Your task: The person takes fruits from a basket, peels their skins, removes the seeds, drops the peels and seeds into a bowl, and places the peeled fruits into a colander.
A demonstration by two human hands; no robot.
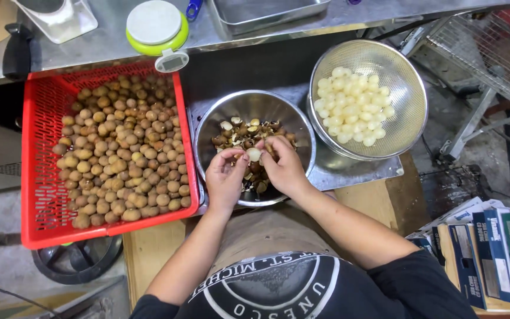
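**Peeled fruit held over the shell bowl**

A small pale fruit, likely slippery and soft, is pinched at its sides between left hand and right hand. Below the grip sits a steel bowl of shells; leftward a red basket, rightward a colander.

2 hands share 1 fruit; 1 red basket left, 1 bowl beneath, 1 colander right.

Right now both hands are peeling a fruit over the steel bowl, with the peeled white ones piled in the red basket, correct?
Not quite. The head view shows the peeled white fruit in the metal strainer; the red basket holds unpeeled brown ones. Both hands, left hand and right hand, do peel over the steel bowl.
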